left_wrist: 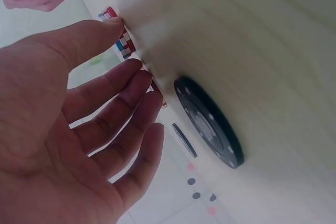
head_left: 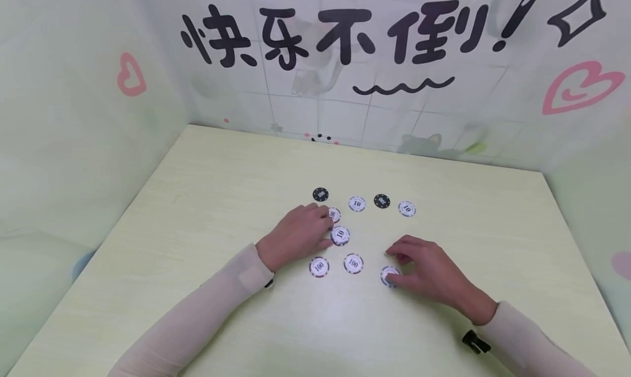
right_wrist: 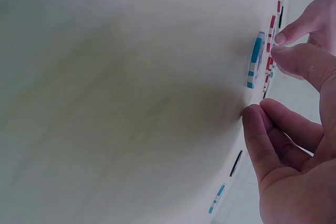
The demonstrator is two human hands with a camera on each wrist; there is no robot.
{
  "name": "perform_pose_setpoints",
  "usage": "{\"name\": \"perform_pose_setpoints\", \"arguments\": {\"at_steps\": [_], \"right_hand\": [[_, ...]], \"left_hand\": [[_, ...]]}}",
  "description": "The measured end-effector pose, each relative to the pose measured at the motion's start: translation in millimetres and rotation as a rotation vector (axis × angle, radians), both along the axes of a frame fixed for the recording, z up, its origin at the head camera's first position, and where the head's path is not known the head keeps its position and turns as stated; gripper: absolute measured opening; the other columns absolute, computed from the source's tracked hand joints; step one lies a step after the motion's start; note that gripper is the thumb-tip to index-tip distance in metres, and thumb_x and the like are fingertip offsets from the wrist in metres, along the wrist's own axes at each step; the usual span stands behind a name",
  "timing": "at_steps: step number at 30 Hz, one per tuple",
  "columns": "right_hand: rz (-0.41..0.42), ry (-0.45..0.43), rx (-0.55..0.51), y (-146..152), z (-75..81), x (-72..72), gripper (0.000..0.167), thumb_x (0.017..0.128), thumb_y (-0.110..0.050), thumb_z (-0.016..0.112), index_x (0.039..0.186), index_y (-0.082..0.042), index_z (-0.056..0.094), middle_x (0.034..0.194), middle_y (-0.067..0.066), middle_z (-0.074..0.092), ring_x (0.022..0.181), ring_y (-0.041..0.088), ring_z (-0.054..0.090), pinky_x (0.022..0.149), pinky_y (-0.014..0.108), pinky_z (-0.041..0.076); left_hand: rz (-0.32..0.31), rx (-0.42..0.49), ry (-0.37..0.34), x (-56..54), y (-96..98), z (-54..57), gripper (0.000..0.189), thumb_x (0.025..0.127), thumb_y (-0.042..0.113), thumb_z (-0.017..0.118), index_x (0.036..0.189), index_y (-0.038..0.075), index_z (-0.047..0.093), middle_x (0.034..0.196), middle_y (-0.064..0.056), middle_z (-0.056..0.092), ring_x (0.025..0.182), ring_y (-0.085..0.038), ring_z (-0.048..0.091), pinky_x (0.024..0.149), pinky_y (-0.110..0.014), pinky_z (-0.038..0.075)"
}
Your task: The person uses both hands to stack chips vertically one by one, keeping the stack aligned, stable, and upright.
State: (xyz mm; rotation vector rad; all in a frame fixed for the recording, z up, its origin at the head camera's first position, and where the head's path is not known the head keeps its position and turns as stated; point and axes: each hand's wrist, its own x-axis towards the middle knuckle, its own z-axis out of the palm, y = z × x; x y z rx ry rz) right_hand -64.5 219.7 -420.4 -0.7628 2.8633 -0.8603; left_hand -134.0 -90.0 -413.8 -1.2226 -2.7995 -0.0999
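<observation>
hands at the chips, no firm grip seen

the left hand [head_left: 298, 232], fingers parted and loosely bent, stands at the left rim of a round white blue-edged chip [head_left: 340, 235] marked 10, mid-layout, apparently topping a stack [left_wrist: 125, 43]; thumb and index lie low, presumably to steady it. the right hand [head_left: 429, 267] is unclosed: its thumb overlaps a second round white blue-edged chip [head_left: 386, 273] at near right, contact uncertain, with the fingertips farther off. two round white red-edged chips [head_left: 319, 267] lie near left; round black chips [head_left: 320, 194] lie far. chips rest flat on the pale wood-grained table [head_left: 222, 185], probably so numbers read.
</observation>
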Motion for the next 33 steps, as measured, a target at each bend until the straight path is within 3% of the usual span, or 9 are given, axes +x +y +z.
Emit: {"name": "perform_pose_setpoints", "arguments": {"at_steps": [14, 33], "right_hand": [[-0.007, -0.032, -0.028, 4, -2.7, 16.0, 0.045, 0.076, -0.01, 0.101, 0.116, -0.01, 0.081, 0.113, -0.01, 0.068, 0.094, 0.007, 0.066, 0.085, 0.031, 0.06], [-0.033, -0.037, -0.054, 4, -7.2, 17.0, 0.035, 0.077, -0.011, 0.102, 0.104, -0.013, 0.08, 0.11, -0.011, 0.065, 0.09, 0.005, 0.065, 0.082, 0.028, 0.06]], "left_hand": [[0.0, 0.016, -0.008, -1.1, 0.4, -1.8, 0.026, 0.098, 0.031, 0.086, 0.107, 0.007, 0.083, 0.103, -0.006, 0.071, 0.085, -0.023, 0.062, 0.075, -0.037, 0.056], [0.01, 0.027, -0.028, -0.8, 0.5, -2.5, 0.026, 0.098, 0.03, 0.086, 0.106, 0.006, 0.082, 0.104, -0.007, 0.072, 0.086, -0.023, 0.063, 0.076, -0.037, 0.057]]}}
